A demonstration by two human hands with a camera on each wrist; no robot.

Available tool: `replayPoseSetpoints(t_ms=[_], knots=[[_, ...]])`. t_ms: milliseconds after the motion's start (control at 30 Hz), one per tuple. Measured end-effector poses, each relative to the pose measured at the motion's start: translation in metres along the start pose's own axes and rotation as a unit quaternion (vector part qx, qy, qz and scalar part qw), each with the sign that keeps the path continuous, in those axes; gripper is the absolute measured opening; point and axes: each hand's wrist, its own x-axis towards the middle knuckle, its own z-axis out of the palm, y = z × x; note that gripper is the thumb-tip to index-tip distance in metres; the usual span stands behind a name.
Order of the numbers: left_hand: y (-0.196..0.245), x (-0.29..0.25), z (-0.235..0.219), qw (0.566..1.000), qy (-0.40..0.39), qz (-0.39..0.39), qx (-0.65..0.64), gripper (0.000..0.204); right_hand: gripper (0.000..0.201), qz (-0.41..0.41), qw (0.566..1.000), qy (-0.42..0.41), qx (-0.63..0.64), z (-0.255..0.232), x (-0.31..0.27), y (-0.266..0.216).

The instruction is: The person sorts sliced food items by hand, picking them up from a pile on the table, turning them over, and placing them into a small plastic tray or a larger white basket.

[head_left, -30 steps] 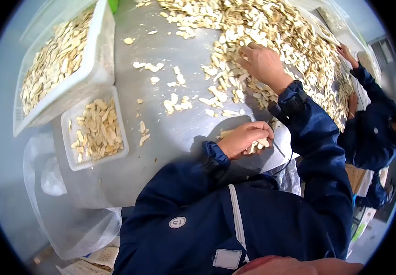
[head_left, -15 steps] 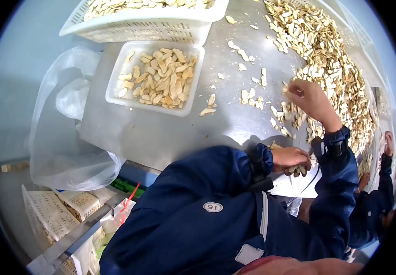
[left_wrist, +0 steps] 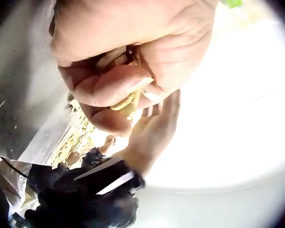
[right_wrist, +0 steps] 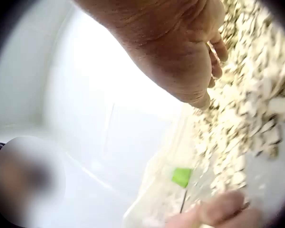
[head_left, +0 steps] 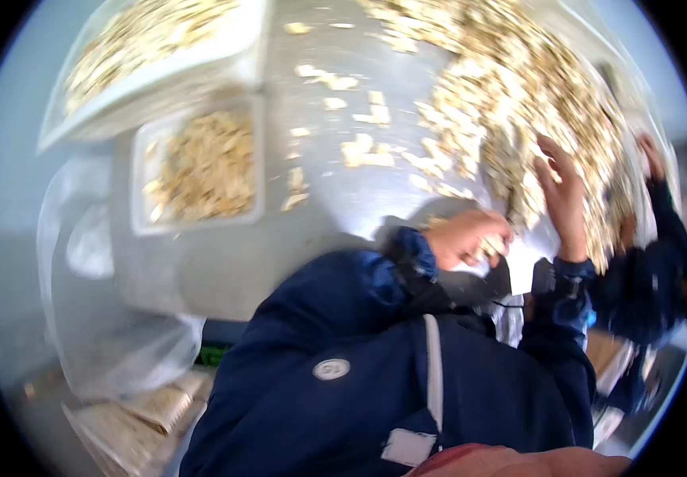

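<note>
The left hand (head_left: pixel 468 238) is curled round several pale dried slices (head_left: pixel 490 247), low over the near edge of the metal table. In the left wrist view, slices (left_wrist: pixel 128 100) stick out between the curled fingers of that hand (left_wrist: pixel 128 57). Over the near side of the large slice pile (head_left: pixel 518 87) is the right hand (head_left: pixel 562 191), its fingers loosely bent. The right wrist view has this hand (right_wrist: pixel 180 52) beside the pile (right_wrist: pixel 242 95), with nothing seen in its fingers.
A small white tray (head_left: pixel 259 159) of slices stands at the left, below a larger white basket (head_left: pixel 240 67). Loose slices (head_left: pixel 366 151) are scattered on the metal table (head_left: pixel 304 246). A clear plastic bag (head_left: pixel 81 318) hangs at the left edge. Another person's hand (head_left: pixel 650 155) is at the far right.
The head view has swung across and back. My right hand has moved from the loose slices to the pile's near side, its fingers spreading from a pinch. The left hand still holds its slices.
</note>
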Motion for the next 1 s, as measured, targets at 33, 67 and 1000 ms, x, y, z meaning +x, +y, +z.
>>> replayPoseSetpoints(t_ms=[33, 67, 1000], knots=[[-0.003, -0.003, -0.003, 0.988, -0.038, 0.103, 0.105, 0.018, 0.042, 0.022, 0.995, 0.027, -0.092, -0.008, -0.023, 0.019], [0.006, -0.005, -0.001, 0.999, -0.028, 0.043, 0.017, 0.019, 0.045, 0.050, 0.989, 0.033, -0.137, -0.006, -0.047, 0.039], [0.022, -0.004, 0.008, 0.988, 0.071, -0.077, -0.114, 0.022, 0.024, 0.055, 0.979, 0.057, -0.189, 0.031, -0.050, 0.031]])
